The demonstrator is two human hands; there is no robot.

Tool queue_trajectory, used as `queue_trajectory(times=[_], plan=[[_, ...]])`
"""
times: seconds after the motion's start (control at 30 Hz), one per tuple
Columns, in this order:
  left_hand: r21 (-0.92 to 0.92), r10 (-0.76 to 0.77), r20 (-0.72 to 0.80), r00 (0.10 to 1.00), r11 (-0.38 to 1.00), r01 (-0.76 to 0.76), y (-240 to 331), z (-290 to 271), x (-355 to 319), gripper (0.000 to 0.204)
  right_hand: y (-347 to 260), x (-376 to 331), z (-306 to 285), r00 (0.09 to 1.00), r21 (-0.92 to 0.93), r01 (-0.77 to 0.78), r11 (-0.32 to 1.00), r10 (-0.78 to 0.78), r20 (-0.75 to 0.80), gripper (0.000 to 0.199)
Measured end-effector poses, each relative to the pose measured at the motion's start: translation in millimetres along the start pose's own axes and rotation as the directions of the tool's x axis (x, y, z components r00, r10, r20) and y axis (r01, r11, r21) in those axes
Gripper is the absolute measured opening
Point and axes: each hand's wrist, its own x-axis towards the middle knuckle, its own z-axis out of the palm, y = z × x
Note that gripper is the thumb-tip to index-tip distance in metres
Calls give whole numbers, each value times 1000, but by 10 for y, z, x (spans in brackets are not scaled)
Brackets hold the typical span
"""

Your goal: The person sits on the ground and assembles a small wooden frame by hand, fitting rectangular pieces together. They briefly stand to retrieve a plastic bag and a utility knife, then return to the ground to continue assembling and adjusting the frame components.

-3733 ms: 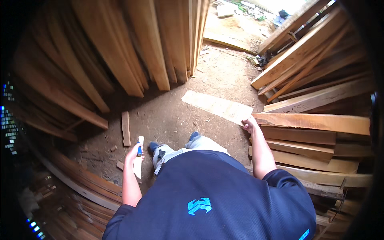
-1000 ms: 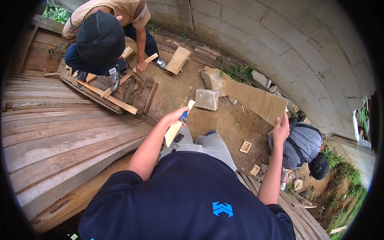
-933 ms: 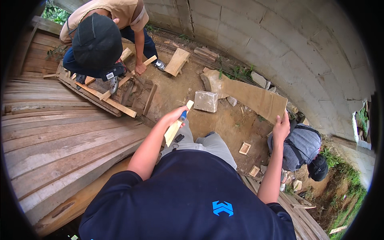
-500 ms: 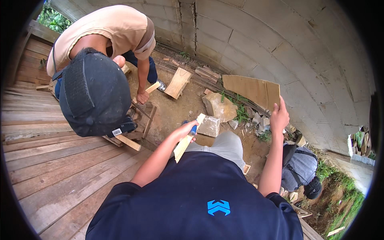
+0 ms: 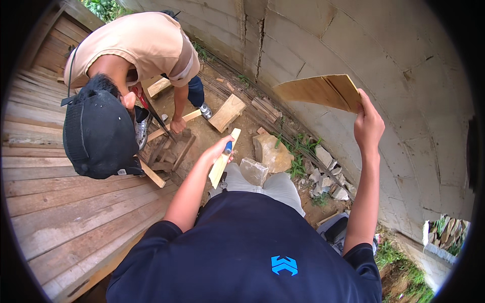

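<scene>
My left hand (image 5: pixel 216 151) is closed round a short pale wooden strip (image 5: pixel 218 171) with a slanted lower end. Also in that grip is a small blue cylindrical object (image 5: pixel 229 147), partly hidden by my fingers; its kind I cannot make out. Held out to the right, my right hand (image 5: pixel 370 126) pinches the edge of a thin plywood sheet (image 5: pixel 323 92). The sheet is raised before the block wall and tilts, with one end curving to a point.
A co-worker in a dark cap (image 5: pixel 98 134) bends at left, a hand (image 5: pixel 178 124) on a wooden strip beside a red-handled saw (image 5: pixel 140 96). Wooden planks (image 5: pixel 76 202) lie left, a wood block (image 5: pixel 227 113) ahead. Stones (image 5: pixel 273 151) and rubble (image 5: pixel 323 177) lie by the wall (image 5: pixel 404 131).
My right hand has lifted the plywood, which now tilts differently. The view has shifted; the co-worker's head has turned, revealing the red-handled saw.
</scene>
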Motion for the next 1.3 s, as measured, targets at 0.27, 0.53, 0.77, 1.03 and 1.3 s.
queue_trajectory(times=[0.27, 0.53, 0.77, 1.03, 1.3], plan=[[-133, 114, -3, 993, 985, -114, 700, 164, 228, 59, -382, 1309, 637, 976, 130, 219, 967, -215, -47, 40], [-207, 128, 6, 992, 970, -124, 1618, -283, 719, 54, -1638, 3436, 2191, 858, 201, 457, 866, -489, 156, 39], [-299, 142, 31, 989, 946, -126, 2210, -556, 582, 57, -1686, 4897, 3088, 656, 495, 586, 642, -734, 176, 37], [-383, 288, -74, 955, 876, -293, 2767, -575, 780, 59, -1320, 5217, 3332, 697, 585, 577, 570, -717, 10, 36], [-385, 336, -199, 921, 837, -389, 3476, -736, 989, 50, -1227, 5126, 3358, 647, 467, 678, 567, -762, -14, 34]])
